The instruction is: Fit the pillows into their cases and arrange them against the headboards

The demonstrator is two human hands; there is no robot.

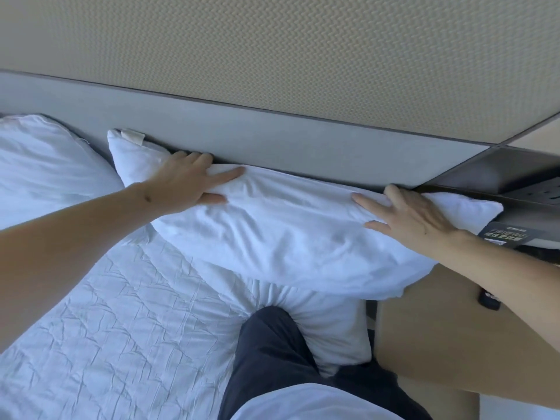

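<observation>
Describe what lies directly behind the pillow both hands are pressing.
The grey headboard stands behind the pillow, with patterned wall above. Its lower part and any gap are hidden.

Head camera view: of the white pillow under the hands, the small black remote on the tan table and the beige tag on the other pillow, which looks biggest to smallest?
1. White pillow, largest by far.
2-3. Small black remote and beige tag: too alike to rank.

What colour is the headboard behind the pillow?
Plain grey, with a dark top edge: the headboard, seen in the head view.
</observation>
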